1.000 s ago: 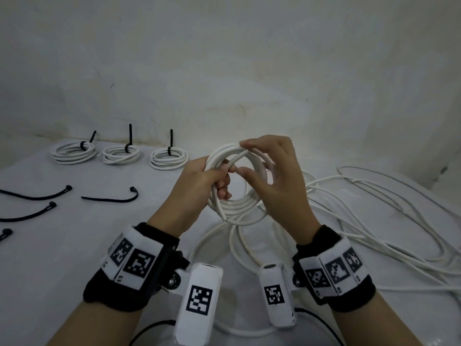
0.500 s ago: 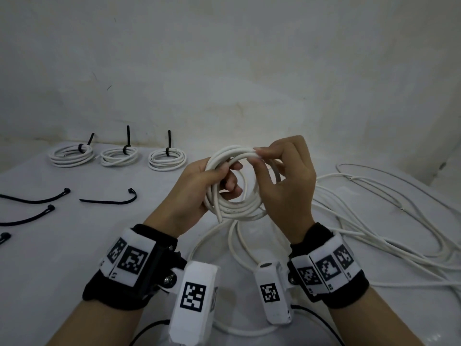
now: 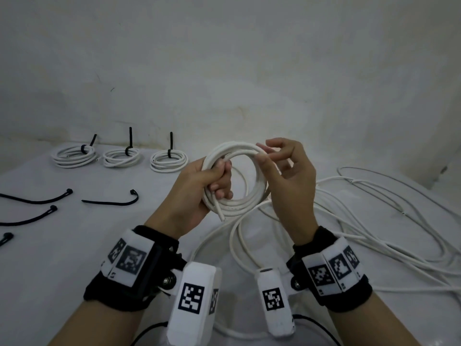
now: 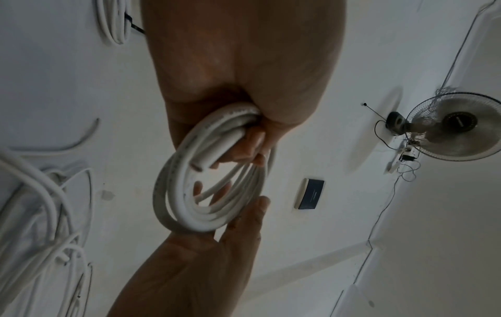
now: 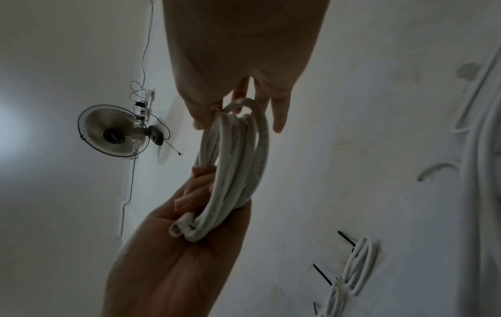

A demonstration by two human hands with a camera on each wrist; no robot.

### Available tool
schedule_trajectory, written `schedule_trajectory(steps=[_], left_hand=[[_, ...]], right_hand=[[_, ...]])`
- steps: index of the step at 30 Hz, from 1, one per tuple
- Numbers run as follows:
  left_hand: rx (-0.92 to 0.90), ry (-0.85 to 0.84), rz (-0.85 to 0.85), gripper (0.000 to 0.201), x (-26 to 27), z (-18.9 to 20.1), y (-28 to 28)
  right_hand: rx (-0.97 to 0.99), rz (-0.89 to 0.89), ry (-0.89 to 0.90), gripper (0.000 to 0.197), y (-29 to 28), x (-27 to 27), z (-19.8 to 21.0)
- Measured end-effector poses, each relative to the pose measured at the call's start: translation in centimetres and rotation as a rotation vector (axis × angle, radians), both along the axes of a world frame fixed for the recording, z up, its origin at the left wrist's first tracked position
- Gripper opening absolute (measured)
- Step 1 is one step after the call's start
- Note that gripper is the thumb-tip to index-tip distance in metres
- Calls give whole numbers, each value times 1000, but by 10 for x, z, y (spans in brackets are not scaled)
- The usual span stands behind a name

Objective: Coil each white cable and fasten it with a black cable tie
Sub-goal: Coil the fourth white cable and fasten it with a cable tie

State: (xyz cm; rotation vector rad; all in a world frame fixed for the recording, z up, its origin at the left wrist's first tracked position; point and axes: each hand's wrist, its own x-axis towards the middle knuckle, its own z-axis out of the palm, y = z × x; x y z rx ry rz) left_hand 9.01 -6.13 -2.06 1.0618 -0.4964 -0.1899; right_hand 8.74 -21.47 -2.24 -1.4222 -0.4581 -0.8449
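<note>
Since a second ago the right hand [image 3: 289, 181] has slid from the coil's near side up to its top right, and the coil [image 3: 239, 206] has opened into a rounder ring. Its grip — thumb and forefinger — pinches the strands there, other fingers loosely spread. The left hand [image 3: 197, 193] has its grip wrapped round the coil's left side, held above the tabletop [image 3: 62, 245]. Three tied coils [image 3: 121, 157] lie at the back — loose black cable ties [image 3: 112, 199] nearer left.

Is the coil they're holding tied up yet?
Not yet. The held coil has no black tie on it; the left hand grips its loops together.
</note>
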Motion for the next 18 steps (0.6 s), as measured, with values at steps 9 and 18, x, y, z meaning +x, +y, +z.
schedule_trajectory(steps=[9,18], left_hand=[[34,142,77,67,-2,7,-3],[86,149,142,49,-3,7,-3]], right_hand=[[285,583,736,14,5,7,13],[342,1047,778,29,-7,15,-4]])
